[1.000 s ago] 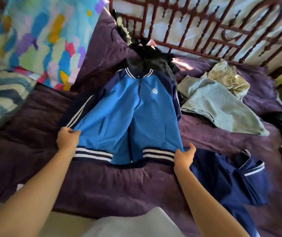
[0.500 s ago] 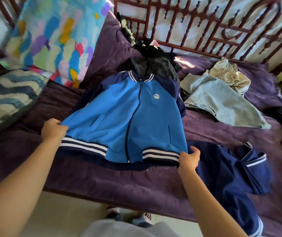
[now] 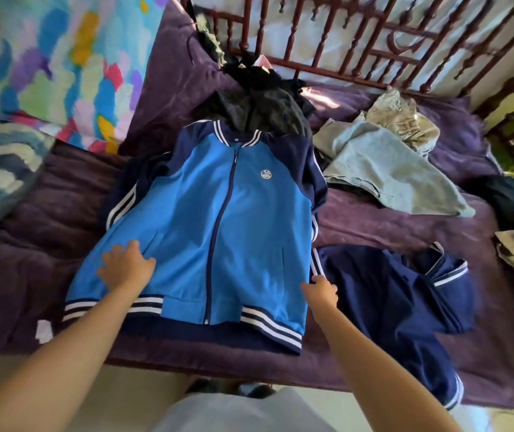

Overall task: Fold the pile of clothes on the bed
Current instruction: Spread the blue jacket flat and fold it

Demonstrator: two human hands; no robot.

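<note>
Nearest me, at the front edge of the purple-covered bed [image 3: 31,291], lies the bright blue zip-up jacket with navy sleeves and white-striped ribbing [image 3: 237,232]. It is front up and zipped, with its hem towards me and its collar away, so its long axis runs straight out from my body. My left hand [image 3: 126,265] rests on the jacket's left front panel just above the hem, fingers spread wide and flat on the cloth, holding nothing. My right hand [image 3: 321,291] sits at the jacket's right side edge with fingers loosely curled; blur keeps me from telling whether they pinch the seam or only touch it.

I judge the jacket is being smoothed flat, with no fold made yet. The next move turns on the sleeves. The left striped sleeve [image 3: 121,208] lies outward and beyond my left hand, and the right one runs along the side just beyond my right hand. Each hand is therefore nearer its own sleeve for bringing it across the zip.

Just beside the jacket on the right lies a crumpled navy garment with white trim [image 3: 389,307]. Farther off are a pale grey-green garment [image 3: 386,173], a beige printed one [image 3: 405,123] and a dark heap [image 3: 258,101] at the collar, before the dark red wooden rail [image 3: 343,68].
</note>
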